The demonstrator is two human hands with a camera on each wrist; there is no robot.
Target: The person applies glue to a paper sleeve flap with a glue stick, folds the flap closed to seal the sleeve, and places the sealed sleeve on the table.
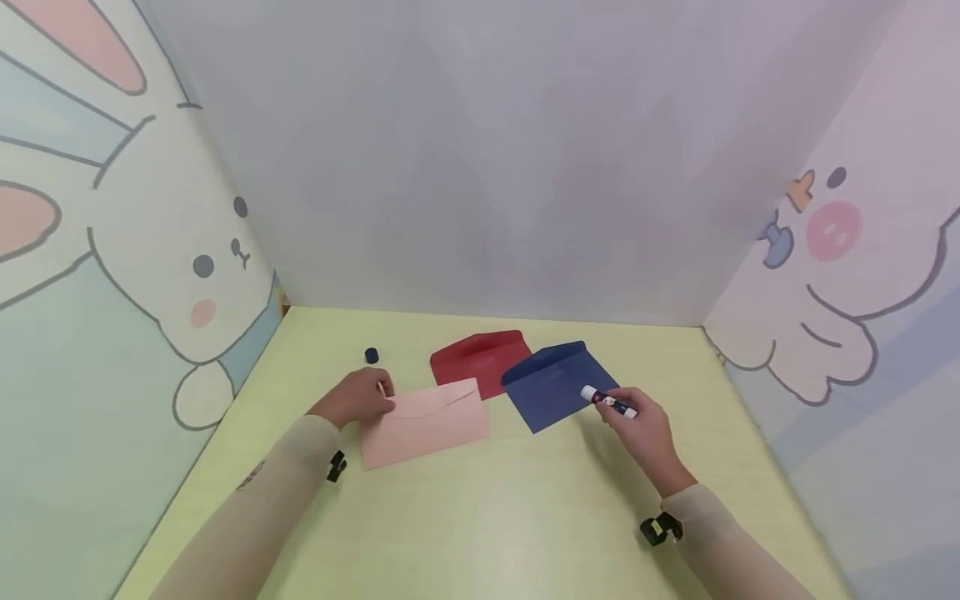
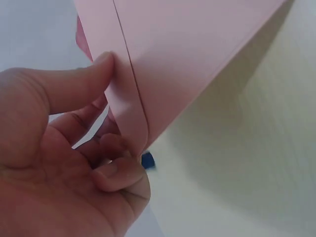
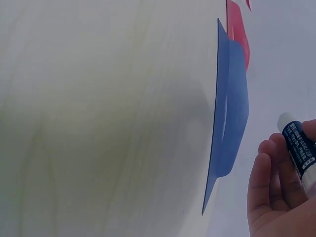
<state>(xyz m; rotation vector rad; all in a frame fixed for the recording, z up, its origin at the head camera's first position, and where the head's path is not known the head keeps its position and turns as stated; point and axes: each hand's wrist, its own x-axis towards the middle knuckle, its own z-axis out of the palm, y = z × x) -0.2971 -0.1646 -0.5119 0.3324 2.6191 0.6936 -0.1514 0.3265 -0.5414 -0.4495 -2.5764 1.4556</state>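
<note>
A pale pink envelope (image 1: 427, 432) slants at the left of the table, its long flap folded over the body. My left hand (image 1: 360, 396) pinches its upper left corner, thumb (image 2: 81, 86) on the flap side and fingers behind. In my right hand (image 1: 640, 427) is a glue stick (image 1: 613, 405) with a dark blue label, its white tip bare and pointing up left. That tip overlaps the dark blue envelope (image 1: 551, 396) in the head view. The blue envelope's flap stands raised, as the right wrist view shows.
A red envelope (image 1: 480, 362) with its flap up lies behind, partly covered by the pink and blue ones. A small dark cap (image 1: 371, 355) stands at the back left. Walls with rabbit drawings (image 1: 202, 275) enclose the pale yellow table (image 1: 487, 533) on both sides.
</note>
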